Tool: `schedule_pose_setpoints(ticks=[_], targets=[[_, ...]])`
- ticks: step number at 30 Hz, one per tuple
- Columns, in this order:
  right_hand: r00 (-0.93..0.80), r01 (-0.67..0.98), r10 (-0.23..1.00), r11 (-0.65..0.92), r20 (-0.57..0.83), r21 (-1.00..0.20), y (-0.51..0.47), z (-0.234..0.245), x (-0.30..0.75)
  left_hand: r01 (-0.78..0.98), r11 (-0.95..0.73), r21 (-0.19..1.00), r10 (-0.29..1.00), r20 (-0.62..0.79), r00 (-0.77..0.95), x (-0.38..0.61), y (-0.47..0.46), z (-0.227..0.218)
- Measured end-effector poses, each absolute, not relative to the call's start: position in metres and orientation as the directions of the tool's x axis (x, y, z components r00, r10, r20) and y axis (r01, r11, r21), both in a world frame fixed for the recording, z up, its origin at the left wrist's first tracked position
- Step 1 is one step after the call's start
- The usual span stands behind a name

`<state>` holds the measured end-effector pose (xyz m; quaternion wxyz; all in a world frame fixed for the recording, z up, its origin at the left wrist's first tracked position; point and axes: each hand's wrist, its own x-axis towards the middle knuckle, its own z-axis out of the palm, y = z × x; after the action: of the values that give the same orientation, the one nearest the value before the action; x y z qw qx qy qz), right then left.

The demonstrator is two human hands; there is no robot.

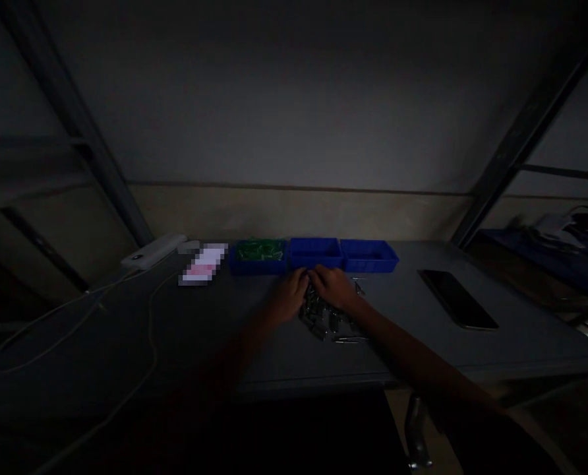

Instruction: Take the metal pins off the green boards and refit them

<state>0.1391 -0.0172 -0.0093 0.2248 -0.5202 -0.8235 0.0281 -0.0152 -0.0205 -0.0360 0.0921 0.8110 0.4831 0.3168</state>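
The scene is very dark. My left hand [290, 295] and my right hand [332, 285] meet over a heap of small dark metal parts [326, 318] on the grey table [235, 330]. Both hands rest with fingers curled at the heap's far edge, fingertips close together. Whether either holds a part cannot be made out. Just beyond the hands stand three blue bins in a row: the left bin [258, 256] holds green pieces, the middle bin [316, 252] and the right bin [369, 256] look dark inside.
A dark phone [457, 298] lies on the table at the right. At the back left are a white power strip [153, 251], its cables [150, 330] trailing forward, and a pink-white card [204, 264]. Metal frame posts rise on both sides.
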Motion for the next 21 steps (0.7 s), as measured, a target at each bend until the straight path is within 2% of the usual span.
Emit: schedule_pose_setpoints(ticks=[4, 7, 8, 10, 13, 16, 18, 21], targets=[[-0.369, 0.702, 0.842, 0.53, 0.393, -0.476, -0.017, -0.002, 0.131, 0.659, -0.398, 0.638, 0.909, 0.37, 0.191, -0.017, -0.02, -0.029], [-0.27, 0.638, 0.834, 0.53, 0.482, -0.559, -0.024, 0.01, 0.146, 0.649, -0.373, 0.664, 0.924, 0.332, 0.191, -0.018, -0.024, -0.023], [-0.263, 0.639, 0.827, 0.535, 0.496, -0.553, -0.029, 0.014, 0.154, 0.661, -0.386, 0.643, 0.919, 0.332, 0.215, -0.018, -0.026, -0.023], [-0.356, 0.665, 0.784, 0.595, 0.508, -0.452, -0.047, 0.019, 0.173, 0.697, -0.462, 0.549, 0.884, 0.348, 0.311, -0.018, -0.029, -0.024], [-0.551, 0.703, 0.721, 0.672, 0.421, -0.23, -0.081, 0.013, 0.198, 0.742, -0.58, 0.335, 0.809, 0.342, 0.478, -0.016, -0.033, -0.028], [-0.634, 0.73, 0.72, 0.678, 0.282, -0.089, -0.106, -0.006, 0.207, 0.79, -0.586, 0.179, 0.798, 0.297, 0.525, -0.011, -0.037, -0.03], [-0.643, 0.74, 0.733, 0.669, 0.223, -0.069, -0.109, -0.018, 0.205, 0.821, -0.557, 0.125, 0.817, 0.261, 0.514, -0.009, -0.039, -0.029], [-0.605, 0.771, 0.774, 0.628, 0.185, -0.109, -0.094, -0.025, 0.196, 0.86, -0.505, 0.069, 0.85, 0.209, 0.483, -0.01, -0.04, -0.025]])
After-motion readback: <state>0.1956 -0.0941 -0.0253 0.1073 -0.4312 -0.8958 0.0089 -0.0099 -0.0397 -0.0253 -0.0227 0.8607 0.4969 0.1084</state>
